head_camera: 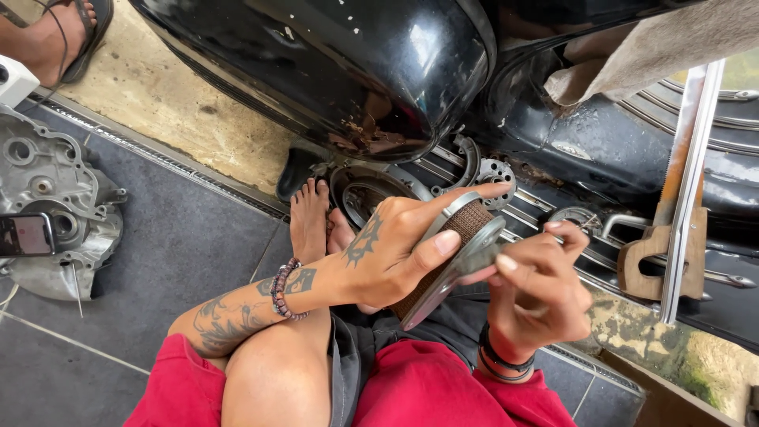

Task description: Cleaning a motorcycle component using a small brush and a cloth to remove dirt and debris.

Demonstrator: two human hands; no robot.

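Observation:
My left hand grips a stack of round metal discs with brown friction plates, thumb across its face and forefinger stretched over the top. My right hand holds the same stack from the right, fingertips pinching the outer grey disc's edge. The stack is held tilted above my lap. My bare feet rest on the floor beside the black scooter body.
A grey engine casing lies on the dark tiles at left with a phone on it. A handsaw with wooden handle leans on the scooter's footboard at right. Another person's sandalled foot stands at top left.

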